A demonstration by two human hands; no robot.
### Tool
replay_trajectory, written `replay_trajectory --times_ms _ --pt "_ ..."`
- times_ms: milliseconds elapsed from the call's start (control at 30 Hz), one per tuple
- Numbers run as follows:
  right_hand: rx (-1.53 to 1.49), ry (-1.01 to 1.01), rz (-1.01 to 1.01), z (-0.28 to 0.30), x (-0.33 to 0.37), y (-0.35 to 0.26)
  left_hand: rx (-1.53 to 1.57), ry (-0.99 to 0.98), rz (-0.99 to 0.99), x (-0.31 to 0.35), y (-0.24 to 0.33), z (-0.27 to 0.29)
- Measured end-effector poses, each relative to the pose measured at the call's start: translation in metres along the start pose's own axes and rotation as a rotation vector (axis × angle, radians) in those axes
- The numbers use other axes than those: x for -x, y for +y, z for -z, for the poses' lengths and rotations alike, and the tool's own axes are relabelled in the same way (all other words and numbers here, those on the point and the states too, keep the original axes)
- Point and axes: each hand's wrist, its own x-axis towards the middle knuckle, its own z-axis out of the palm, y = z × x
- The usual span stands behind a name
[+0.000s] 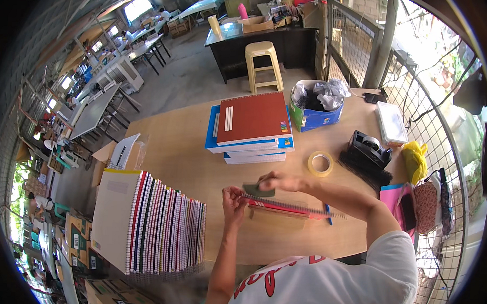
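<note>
A red spiral notebook (279, 208) stands nearly edge-on in front of me, its coil running along the upper edge. The fingers of my left hand (232, 205) are closed on the coil's left end. Just above that end, my right hand (277, 181) grips a dark green, flat-looking tool (259, 190); motion blurs it, and I cannot make out its kind. Beneath the notebook is a tan block or holder (278, 219), partly hidden. A blue pen (328, 215) lies by the notebook's right end.
Left, a long row of spiral notebooks (160, 224) stands packed together. Beyond my hands is a notebook stack (254, 119). A tape roll (321, 164), black tape dispenser (368, 148), stuffed box (318, 117) and yellow bag (415, 160) are rightward, near wire mesh (443, 121).
</note>
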Motion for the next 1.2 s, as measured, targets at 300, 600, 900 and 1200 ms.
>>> replay_trajectory --times_ms 300,600,900,1200 --pt "0.799 0.500 0.156 -0.018 0.058 0.130 0.162 -0.131 0.080 0.004 -0.021 -0.003" --pt "0.929 0.999 -0.597 -0.125 0.214 0.191 0.168 0.024 0.177 0.005 0.001 -0.031" --pt "0.724 0.771 0.237 0.046 0.150 -0.067 0.142 -0.058 0.156 0.005 0.018 -0.042" --pt "1.485 0.306 0.785 0.037 0.063 -0.116 0.141 -0.028 0.174 0.009 0.034 -0.066"
